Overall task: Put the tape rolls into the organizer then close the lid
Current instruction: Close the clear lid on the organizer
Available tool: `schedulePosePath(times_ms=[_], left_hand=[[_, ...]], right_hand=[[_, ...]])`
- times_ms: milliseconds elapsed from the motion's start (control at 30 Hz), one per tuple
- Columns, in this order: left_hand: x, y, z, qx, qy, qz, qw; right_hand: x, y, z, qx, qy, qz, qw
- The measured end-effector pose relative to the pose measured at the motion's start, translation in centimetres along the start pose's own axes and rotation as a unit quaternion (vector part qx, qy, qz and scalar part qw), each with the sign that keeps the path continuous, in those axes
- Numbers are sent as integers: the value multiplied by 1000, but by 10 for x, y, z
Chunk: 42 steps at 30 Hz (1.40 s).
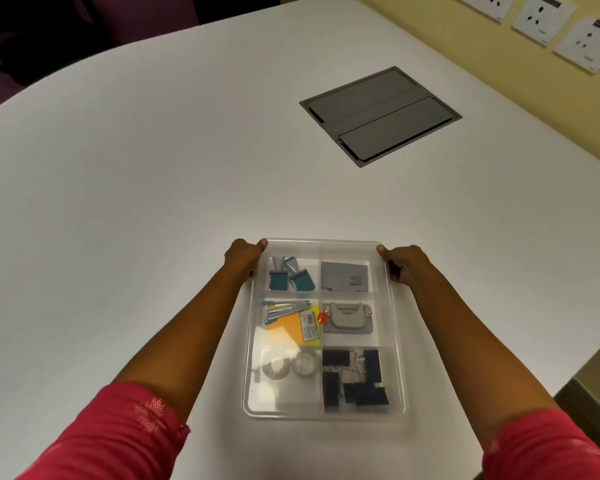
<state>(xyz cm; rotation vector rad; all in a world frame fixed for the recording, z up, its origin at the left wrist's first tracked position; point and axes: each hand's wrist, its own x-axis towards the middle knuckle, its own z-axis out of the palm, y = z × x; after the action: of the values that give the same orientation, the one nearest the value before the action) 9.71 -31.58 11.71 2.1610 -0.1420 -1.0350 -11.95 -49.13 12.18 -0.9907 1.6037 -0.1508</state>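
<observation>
A clear plastic organizer [397, 344] with several compartments lies on the white table in front of me. A transparent lid [321, 244] covers it. Two clear tape rolls [289, 367] lie in the near left compartment, seen through the lid. My left hand [243, 255] grips the far left corner of the lid, thumb on top. At the far right corner my right hand [404, 263] holds the lid's edge the same way. Both forearms stretch along the organizer's sides.
Other compartments hold teal binder clips [291, 278], a grey pad [343, 277], a staple remover with yellow notes [291, 320], a grey punch [349, 318] and black binder clips [354, 379]. A grey cable hatch [380, 114] is set in the table farther off. Wall sockets [542, 15] are at top right.
</observation>
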Motion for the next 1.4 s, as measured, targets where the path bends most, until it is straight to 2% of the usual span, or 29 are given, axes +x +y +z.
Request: schedulePosePath(times_ms=[233,433,500,600,700,800,867,1000,1133,1400], left_hand=[[24,5,6,-61,-22,-65,996],[31,1,10,-29,0,-50,998],[27,-3,10,11,25,-13,1000],[6,-20,14,69,84,112,988],[-28,-53,23,94,109,241,960],[-58,-90,34,144,118,303,935],[-72,-107,39,175,120,296,931],[-84,-124,41,192,98,290,932],[-83,-128,40,169,72,292,939],[-83,-127,40,180,72,288,938]], right_hand=[[16,-4,-1,86,-60,117,988],[22,-7,-2,74,-80,121,987],[17,-3,-2,50,-68,73,994],[8,17,3,-47,20,-111,992],[-13,48,10,-111,110,-269,950],[-36,88,16,-158,112,-390,900],[-46,114,19,-197,93,-415,883],[-46,140,20,-321,114,-433,834],[-42,142,20,-317,110,-443,831],[-40,145,21,-336,112,-445,822]])
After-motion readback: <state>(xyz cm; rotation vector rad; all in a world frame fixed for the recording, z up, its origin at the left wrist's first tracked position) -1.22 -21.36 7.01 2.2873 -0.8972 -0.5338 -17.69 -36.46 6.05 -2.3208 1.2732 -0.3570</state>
